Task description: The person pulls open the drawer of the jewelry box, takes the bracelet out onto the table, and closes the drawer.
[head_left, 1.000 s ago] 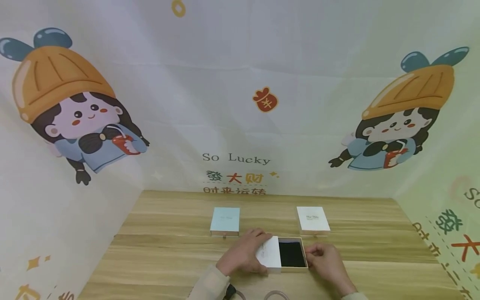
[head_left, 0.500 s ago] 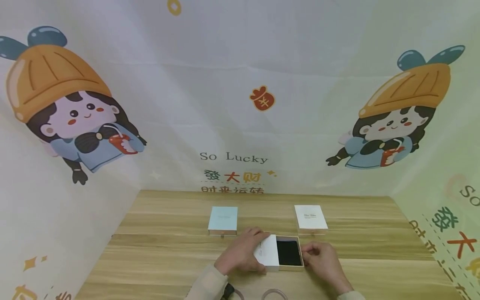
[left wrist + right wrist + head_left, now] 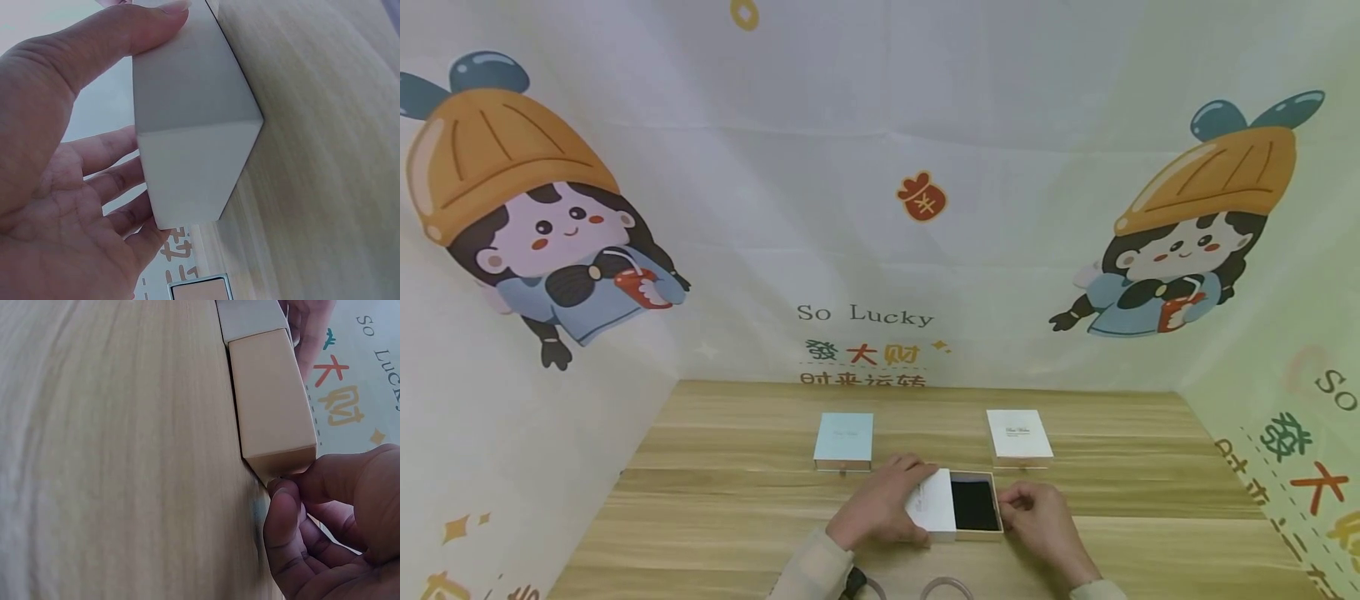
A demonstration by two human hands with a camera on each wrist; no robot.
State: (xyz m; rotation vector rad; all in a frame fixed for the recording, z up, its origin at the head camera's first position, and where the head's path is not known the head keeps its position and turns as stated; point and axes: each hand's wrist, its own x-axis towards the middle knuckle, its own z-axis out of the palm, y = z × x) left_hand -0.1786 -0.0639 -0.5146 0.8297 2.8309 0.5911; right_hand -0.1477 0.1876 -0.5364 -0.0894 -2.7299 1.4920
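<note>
A white slide-out gift box (image 3: 934, 508) lies on the table, its drawer (image 3: 977, 537) partly out to the right. Black padding (image 3: 975, 505) shows inside the drawer. My left hand (image 3: 883, 504) grips the white outer sleeve, thumb on the near side and fingers on the far side; the left wrist view shows the sleeve's plain end (image 3: 187, 178). At the drawer's right end, my right hand (image 3: 1041, 521) pinches with thumb and forefinger. In the right wrist view those fingertips (image 3: 284, 509) meet at the drawer's cream end face (image 3: 281, 464); whatever sits between them is hidden.
Behind the hands stand a closed pale blue box (image 3: 844, 437) at left and a closed white box (image 3: 1019, 434) at right. A clear loop (image 3: 947, 583) lies at the near edge of view. Printed cloth walls (image 3: 1000, 333) enclose the wooden table (image 3: 700, 500).
The drawer has slid slightly left into its sleeve, so a little less black padding shows. My right hand has moved left with it, while my left hand keeps its grip.
</note>
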